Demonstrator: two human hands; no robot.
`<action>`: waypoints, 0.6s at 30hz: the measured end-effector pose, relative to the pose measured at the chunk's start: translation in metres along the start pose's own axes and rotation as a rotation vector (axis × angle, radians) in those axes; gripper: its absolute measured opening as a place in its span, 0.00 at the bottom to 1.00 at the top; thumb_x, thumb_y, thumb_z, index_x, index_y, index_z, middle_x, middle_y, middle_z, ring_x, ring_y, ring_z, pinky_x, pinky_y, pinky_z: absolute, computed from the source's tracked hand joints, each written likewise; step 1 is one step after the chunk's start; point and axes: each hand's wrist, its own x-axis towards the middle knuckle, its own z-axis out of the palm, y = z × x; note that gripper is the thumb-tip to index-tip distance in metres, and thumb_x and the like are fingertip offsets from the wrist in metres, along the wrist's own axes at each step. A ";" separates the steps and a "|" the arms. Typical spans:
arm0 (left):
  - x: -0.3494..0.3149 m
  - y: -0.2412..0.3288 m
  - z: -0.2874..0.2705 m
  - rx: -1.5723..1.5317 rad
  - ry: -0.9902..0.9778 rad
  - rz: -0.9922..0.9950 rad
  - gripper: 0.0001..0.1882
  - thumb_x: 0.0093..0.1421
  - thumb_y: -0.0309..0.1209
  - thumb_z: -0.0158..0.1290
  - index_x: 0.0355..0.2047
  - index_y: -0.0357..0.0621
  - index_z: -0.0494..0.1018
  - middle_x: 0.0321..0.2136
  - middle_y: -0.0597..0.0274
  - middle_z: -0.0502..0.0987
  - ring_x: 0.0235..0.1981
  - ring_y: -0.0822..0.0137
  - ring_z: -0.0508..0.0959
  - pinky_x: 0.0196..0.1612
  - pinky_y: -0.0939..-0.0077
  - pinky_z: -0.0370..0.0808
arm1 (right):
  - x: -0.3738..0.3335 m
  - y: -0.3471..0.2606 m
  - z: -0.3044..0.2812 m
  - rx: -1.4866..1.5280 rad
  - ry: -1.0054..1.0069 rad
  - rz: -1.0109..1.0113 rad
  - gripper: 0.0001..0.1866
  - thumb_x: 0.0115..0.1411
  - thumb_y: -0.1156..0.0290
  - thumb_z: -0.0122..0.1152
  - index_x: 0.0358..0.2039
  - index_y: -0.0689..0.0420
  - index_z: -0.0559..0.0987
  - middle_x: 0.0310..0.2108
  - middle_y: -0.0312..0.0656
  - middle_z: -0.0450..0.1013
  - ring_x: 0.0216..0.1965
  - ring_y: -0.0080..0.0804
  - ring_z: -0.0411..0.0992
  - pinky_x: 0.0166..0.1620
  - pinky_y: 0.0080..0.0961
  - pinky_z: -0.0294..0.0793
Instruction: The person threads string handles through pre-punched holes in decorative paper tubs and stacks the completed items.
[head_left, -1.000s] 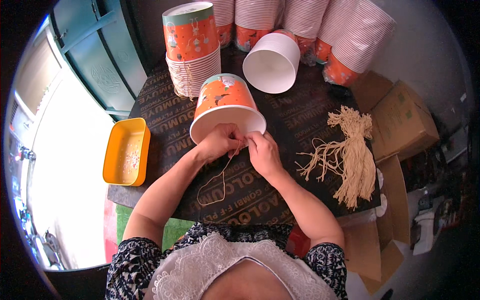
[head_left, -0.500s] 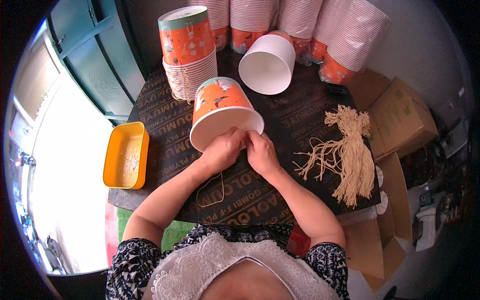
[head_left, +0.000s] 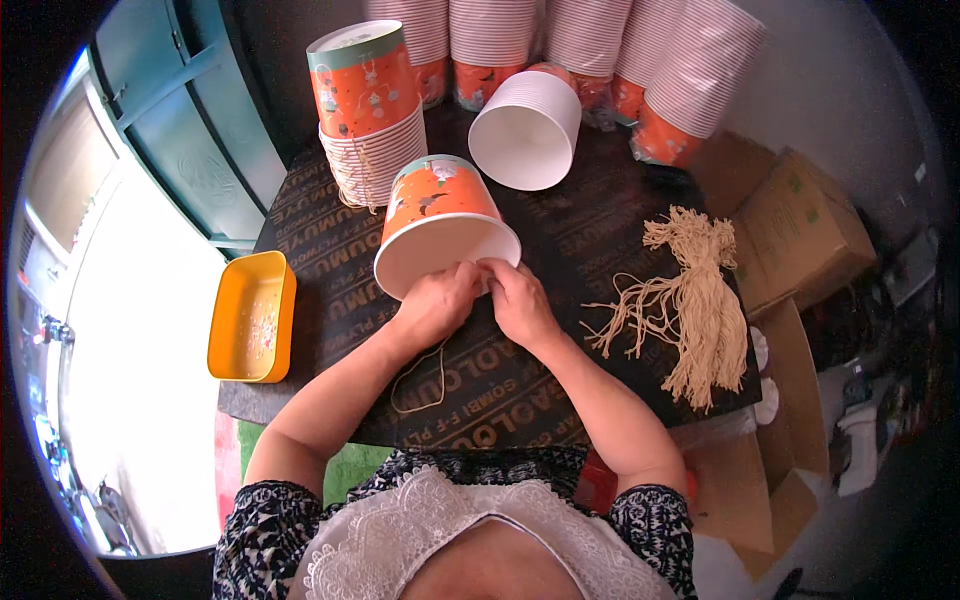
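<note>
An orange-and-green paper bucket point(head_left: 440, 195) with a white inside lies tipped on the table, its mouth toward me. At the near right of its rim my left hand point(head_left: 440, 303) and my right hand point(head_left: 518, 303) meet, both closed with fingertips pinched together on the rim. A thin beige string point(head_left: 420, 408) hangs in a loop below my left hand onto the table; its upper end is hidden by the hand. What the fingertips do inside the bucket is partly hidden. To the right lies a tied bundle of beige strings point(head_left: 700, 310).
The dark printed plywood table point(head_left: 590, 235) bears a yellow tray point(head_left: 240, 320) with small bits at left. Behind stand a stack of upside-down buckets point(head_left: 368, 90), a sideways white bucket stack point(head_left: 525, 130) and several wrapped stacks point(head_left: 690, 70). Cardboard boxes point(head_left: 810, 225) sit at right.
The view has shifted slightly, so things sit a little differently in it. Both hands stay at the bucket's rim, with the fingers moving only slightly.
</note>
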 end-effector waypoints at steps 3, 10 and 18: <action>0.001 -0.003 0.003 -0.006 0.050 0.054 0.09 0.57 0.29 0.50 0.34 0.38 0.65 0.27 0.47 0.74 0.28 0.48 0.76 0.29 0.57 0.74 | 0.003 0.004 -0.004 0.061 -0.030 -0.052 0.14 0.56 0.83 0.48 0.43 0.63 0.74 0.37 0.54 0.73 0.41 0.51 0.73 0.44 0.37 0.72; 0.003 -0.004 0.003 0.059 0.082 0.051 0.10 0.58 0.31 0.51 0.33 0.37 0.65 0.25 0.48 0.74 0.25 0.47 0.76 0.27 0.56 0.74 | 0.006 0.003 -0.011 0.067 -0.131 -0.046 0.10 0.56 0.80 0.50 0.39 0.63 0.74 0.37 0.56 0.73 0.41 0.52 0.72 0.43 0.38 0.72; 0.001 -0.007 0.002 -0.102 0.006 -0.153 0.09 0.59 0.32 0.52 0.32 0.40 0.68 0.23 0.45 0.75 0.27 0.42 0.76 0.28 0.53 0.73 | 0.005 0.000 -0.010 0.052 -0.115 -0.023 0.06 0.56 0.78 0.54 0.34 0.63 0.73 0.33 0.54 0.73 0.36 0.52 0.73 0.38 0.37 0.72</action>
